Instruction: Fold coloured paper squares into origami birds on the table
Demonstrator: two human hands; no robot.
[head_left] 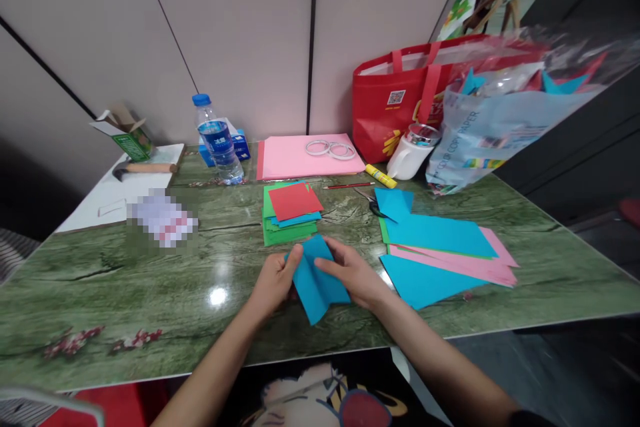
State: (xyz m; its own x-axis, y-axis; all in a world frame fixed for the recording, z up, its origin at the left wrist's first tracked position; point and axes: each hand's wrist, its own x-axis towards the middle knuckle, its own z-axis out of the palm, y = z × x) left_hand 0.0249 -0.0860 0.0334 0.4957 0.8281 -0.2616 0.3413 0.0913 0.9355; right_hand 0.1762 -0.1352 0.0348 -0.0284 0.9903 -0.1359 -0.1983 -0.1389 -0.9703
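Observation:
Between my two hands is a blue sheet of paper (313, 287), creased down its middle and partly opened like a V. My left hand (280, 277) grips its left edge, thumb on top. My right hand (357, 273) holds the right side, with the fingers across the upper face and the far edge. Just beyond lies a stack of red, blue and green paper squares (295, 203). To the right of my right hand are a blue paper triangle (425, 283) and a pile of blue, green and pink paper strips (440, 235).
Scissors (376, 207) lie partly under a small blue piece (395, 203). Behind are a pencil (350, 185), glue stick (381, 176), white mug (413, 153), pink paper (285, 157) with two rings, red bag (375, 107) and plastic paper packet (480, 133). Left stand a water bottle (220, 143) and hammer (145, 168).

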